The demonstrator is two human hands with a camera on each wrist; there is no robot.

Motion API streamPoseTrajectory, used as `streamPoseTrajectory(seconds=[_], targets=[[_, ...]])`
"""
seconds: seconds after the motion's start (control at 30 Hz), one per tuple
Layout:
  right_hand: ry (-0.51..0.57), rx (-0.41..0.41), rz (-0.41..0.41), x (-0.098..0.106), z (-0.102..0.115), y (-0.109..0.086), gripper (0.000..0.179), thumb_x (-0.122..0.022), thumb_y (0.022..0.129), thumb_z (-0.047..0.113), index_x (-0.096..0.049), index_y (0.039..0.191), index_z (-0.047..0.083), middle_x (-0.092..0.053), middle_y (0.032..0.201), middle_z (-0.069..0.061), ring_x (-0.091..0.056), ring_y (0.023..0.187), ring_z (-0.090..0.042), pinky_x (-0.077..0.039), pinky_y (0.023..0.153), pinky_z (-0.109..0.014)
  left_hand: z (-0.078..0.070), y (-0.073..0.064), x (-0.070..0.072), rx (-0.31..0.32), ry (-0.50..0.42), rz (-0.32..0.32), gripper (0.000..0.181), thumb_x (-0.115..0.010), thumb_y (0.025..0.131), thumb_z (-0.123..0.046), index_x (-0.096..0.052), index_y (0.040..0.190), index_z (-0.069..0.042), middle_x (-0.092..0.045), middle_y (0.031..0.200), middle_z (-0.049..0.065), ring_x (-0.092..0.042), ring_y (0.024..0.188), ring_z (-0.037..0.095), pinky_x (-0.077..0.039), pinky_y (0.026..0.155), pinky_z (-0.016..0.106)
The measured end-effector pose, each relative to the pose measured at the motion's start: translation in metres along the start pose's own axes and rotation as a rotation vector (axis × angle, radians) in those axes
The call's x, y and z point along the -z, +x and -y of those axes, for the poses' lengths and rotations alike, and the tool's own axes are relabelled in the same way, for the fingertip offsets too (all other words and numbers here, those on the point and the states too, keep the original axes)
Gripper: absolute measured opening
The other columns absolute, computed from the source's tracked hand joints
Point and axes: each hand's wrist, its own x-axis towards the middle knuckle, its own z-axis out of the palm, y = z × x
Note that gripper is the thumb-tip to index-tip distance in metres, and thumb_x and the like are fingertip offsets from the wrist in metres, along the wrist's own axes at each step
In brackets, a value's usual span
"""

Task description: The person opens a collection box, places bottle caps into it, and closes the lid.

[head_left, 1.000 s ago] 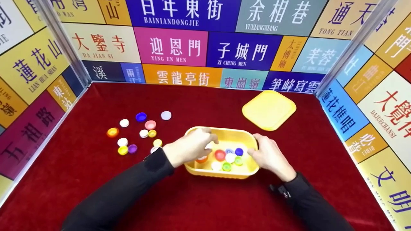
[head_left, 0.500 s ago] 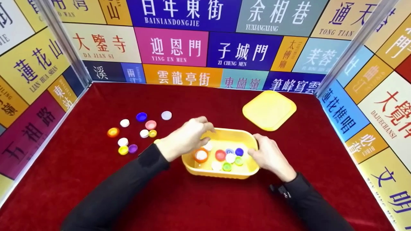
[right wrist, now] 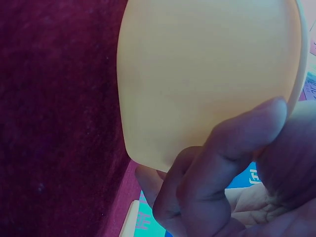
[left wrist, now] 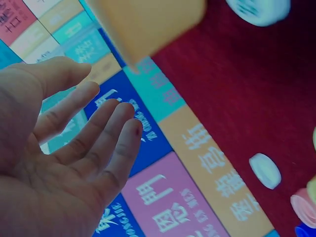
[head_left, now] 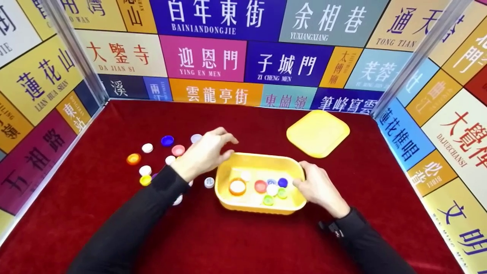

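Note:
My right hand point(head_left: 321, 186) grips the right end of a yellow plastic box point(head_left: 258, 209), thumb over the rim. In the right wrist view, that hand's fingers point(right wrist: 202, 182) lie against the box's outer end wall point(right wrist: 207, 74). Several bottle caps lie inside, among them an orange one point(head_left: 231, 190) with a white one in it, a red one point(head_left: 260, 186), a blue one point(head_left: 282, 182) and a green one point(head_left: 268, 200). My left hand point(head_left: 205, 154) hovers at the box's far left corner, holding nothing; the left wrist view shows its palm point(left wrist: 49, 192) bare and its fingers loosely extended.
More caps are scattered left of the box, including a blue one point(head_left: 167, 140), an orange one point(head_left: 133, 159), a yellow one point(head_left: 145, 180) and a pale one point(head_left: 209, 182) close beside it. A yellow lid point(head_left: 318, 133) lies at the back right. Printed panels point(head_left: 207, 57) wall in the red table.
My left hand has risen out of the box and moved left and back, over the loose caps. The right hand has kept its hold on the box.

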Motion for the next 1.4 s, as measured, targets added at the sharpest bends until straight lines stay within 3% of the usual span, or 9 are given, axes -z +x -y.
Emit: streamPoseTrajectory(seconds=[0.2, 0.57, 0.9, 1.13, 1.4], targets=[[-0.006, 0.002, -0.012, 0.0, 0.0, -0.001, 0.041, -0.077, 0.1, 0.008, -0.074, 0.14, -0.001, -0.082, 0.118, -0.018, -0.077, 0.102, -0.031, -0.062, 0.087, -0.038, 0.027, -0.003, 0.002, 0.079, 0.043, -0.036, 0.032, -0.083, 0.108, -0.017, -0.082, 0.138, -0.007, -0.075, 0.131, 0.018, -0.078, 0.12, 0.037, -0.068, 0.111, 0.05], [-0.016, 0.003, -0.016, 0.0, 0.001, 0.0, 0.043, -0.078, 0.102, 0.007, -0.073, 0.143, -0.003, -0.082, 0.123, -0.021, -0.077, 0.106, -0.033, -0.064, 0.092, -0.045, 0.075, -0.014, 0.003, 0.257, 0.061, -0.022, 0.041, -0.081, 0.105, -0.012, -0.077, 0.145, -0.003, -0.068, 0.142, 0.028, -0.068, 0.129, 0.049, -0.064, 0.113, 0.06], [-0.009, 0.006, -0.017, 0.0, -0.001, -0.001, 0.042, -0.076, 0.101, 0.007, -0.073, 0.142, -0.003, -0.082, 0.122, -0.021, -0.077, 0.105, -0.032, -0.064, 0.089, -0.043, 0.093, -0.012, -0.003, 0.355, 0.063, 0.058, 0.052, -0.081, 0.105, -0.011, -0.07, 0.155, -0.002, -0.06, 0.154, 0.034, -0.061, 0.142, 0.057, -0.058, 0.121, 0.066], [0.001, 0.015, -0.027, -0.001, -0.002, -0.002, 0.04, -0.076, 0.098, 0.008, -0.075, 0.137, 0.0, -0.082, 0.115, -0.017, -0.076, 0.099, -0.028, -0.061, 0.085, -0.038, 0.097, -0.009, -0.006, 0.342, 0.083, 0.101, 0.051, -0.079, 0.103, -0.006, -0.072, 0.153, 0.0, -0.066, 0.148, 0.036, -0.067, 0.137, 0.059, -0.06, 0.12, 0.064], [-0.003, 0.003, -0.024, -0.001, -0.002, -0.002, 0.041, -0.076, 0.099, 0.008, -0.074, 0.139, -0.001, -0.082, 0.118, -0.018, -0.077, 0.102, -0.03, -0.063, 0.088, -0.041, 0.098, -0.007, -0.008, 0.269, 0.102, 0.091, 0.031, -0.079, 0.097, 0.004, -0.082, 0.128, 0.003, -0.073, 0.123, 0.032, -0.073, 0.117, 0.05, -0.065, 0.108, 0.057]])
